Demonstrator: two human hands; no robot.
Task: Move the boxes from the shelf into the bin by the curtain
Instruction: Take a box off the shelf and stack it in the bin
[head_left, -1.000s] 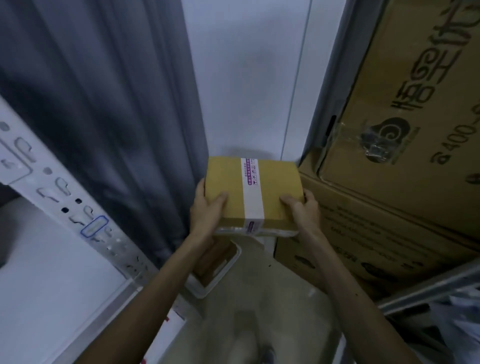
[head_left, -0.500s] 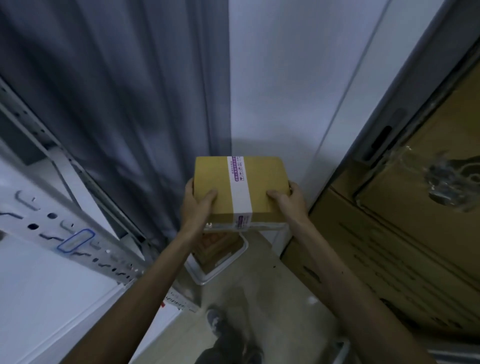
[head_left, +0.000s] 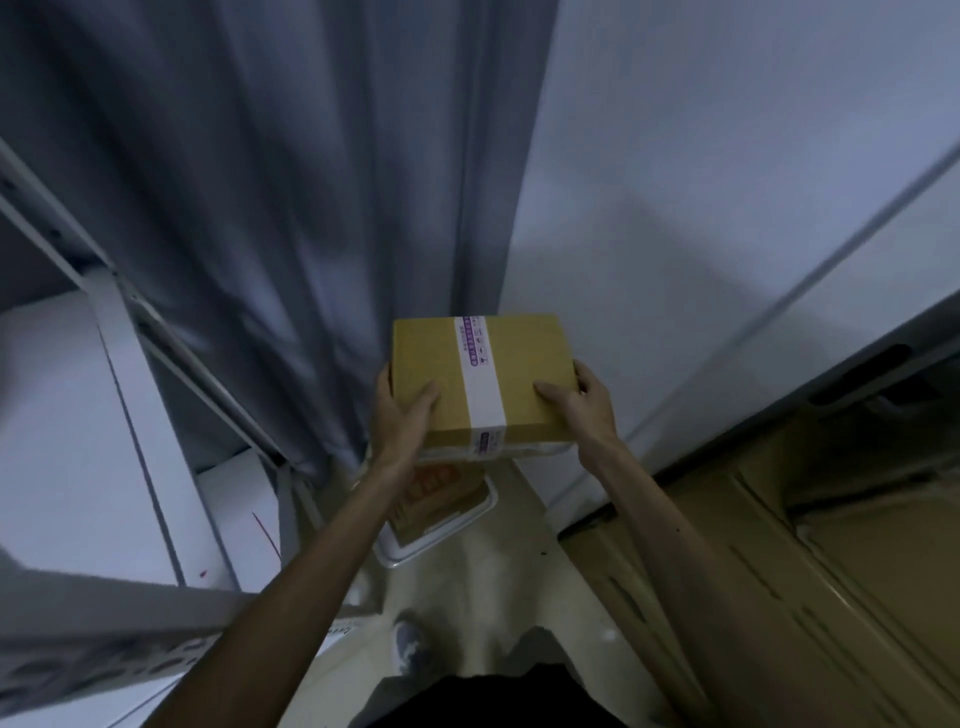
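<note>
Gripping the taped box (head_left: 480, 379) at both ends, the left hand (head_left: 404, 415) and right hand (head_left: 579, 402) held it level above the white bin (head_left: 441, 530), beside the grey curtain (head_left: 291, 234); another box (head_left: 434, 491) lay inside.

Box (head_left: 480, 382) above bin (head_left: 447, 530); curtain (head_left: 291, 234) left

Left hand (head_left: 402, 415), right hand (head_left: 582, 402) grip box (head_left: 480, 379) above bin (head_left: 441, 538).

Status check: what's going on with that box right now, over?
Left hand, right hand both gripping taped box. Held above bin, printed box already inside. Nothing between them.
</note>
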